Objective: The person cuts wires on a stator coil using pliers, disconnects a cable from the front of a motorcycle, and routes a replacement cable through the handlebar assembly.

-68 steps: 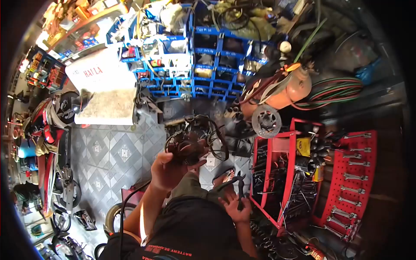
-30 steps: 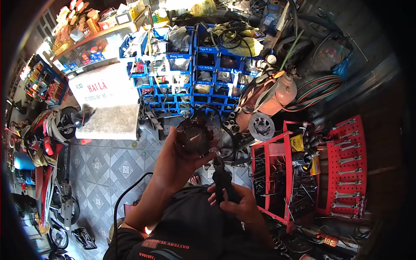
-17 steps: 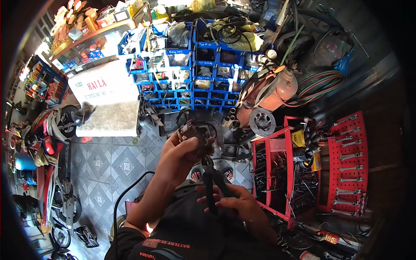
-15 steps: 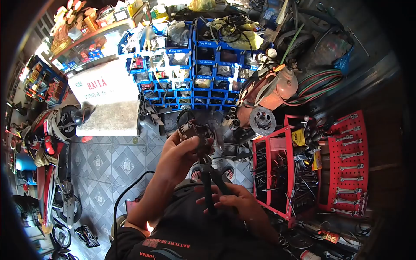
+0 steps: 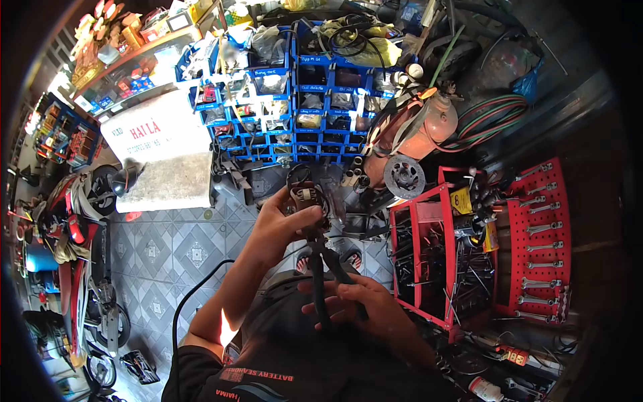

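My left hand (image 5: 284,224) is closed round a dark metal part (image 5: 308,197) with a pale label or patch on it, held up in front of my body. Just below the part are the jaws of dark-handled pliers (image 5: 319,278), their handles spread apart and pointing down towards me. Fingers of my right hand (image 5: 355,301) wrap round these handles. The jaws meet the underside of the part, but what exactly they bite is too small and dark to tell.
Blue parts bins (image 5: 295,100) stand ahead. A red tool cart (image 5: 445,268) and a red wrench board (image 5: 539,244) are on the right, with an orange tank (image 5: 432,127) behind. On the left are a motorcycle (image 5: 74,228) and a white covered bench (image 5: 161,167).
My left hand has turned the metal part, so its pale patch now shows. The part and my left hand sit slightly higher. The pliers' handles remain spread in my right hand.
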Demonstrator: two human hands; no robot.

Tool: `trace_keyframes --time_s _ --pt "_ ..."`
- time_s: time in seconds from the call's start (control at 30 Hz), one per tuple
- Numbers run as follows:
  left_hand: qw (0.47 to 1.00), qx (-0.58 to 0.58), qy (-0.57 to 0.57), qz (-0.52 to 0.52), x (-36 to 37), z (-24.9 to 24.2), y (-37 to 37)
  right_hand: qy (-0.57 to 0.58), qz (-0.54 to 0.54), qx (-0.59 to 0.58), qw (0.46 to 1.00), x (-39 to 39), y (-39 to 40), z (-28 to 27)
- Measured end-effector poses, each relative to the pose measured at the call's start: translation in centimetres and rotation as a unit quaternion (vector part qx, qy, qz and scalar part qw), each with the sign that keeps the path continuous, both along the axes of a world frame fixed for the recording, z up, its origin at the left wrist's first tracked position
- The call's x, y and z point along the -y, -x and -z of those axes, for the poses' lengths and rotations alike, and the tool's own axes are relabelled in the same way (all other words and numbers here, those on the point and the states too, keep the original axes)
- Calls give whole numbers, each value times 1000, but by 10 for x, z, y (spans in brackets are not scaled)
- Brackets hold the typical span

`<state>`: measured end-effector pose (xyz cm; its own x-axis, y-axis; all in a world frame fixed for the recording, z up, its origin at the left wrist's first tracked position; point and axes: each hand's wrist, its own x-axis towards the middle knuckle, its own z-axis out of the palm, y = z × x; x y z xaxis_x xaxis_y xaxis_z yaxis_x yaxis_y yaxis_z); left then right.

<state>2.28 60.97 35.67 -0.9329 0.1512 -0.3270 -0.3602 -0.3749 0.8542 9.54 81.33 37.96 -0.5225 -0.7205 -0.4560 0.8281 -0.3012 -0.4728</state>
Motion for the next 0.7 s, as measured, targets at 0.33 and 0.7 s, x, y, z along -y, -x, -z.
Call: trace_keyframes --time_s 0.33,0.7 --pt "950 -77 295 72 3 30 33 52 30 135 989 -1 1 13" --pt "892 -82 443 11 -6 14 24 131 33 177 975 -7 10 36"
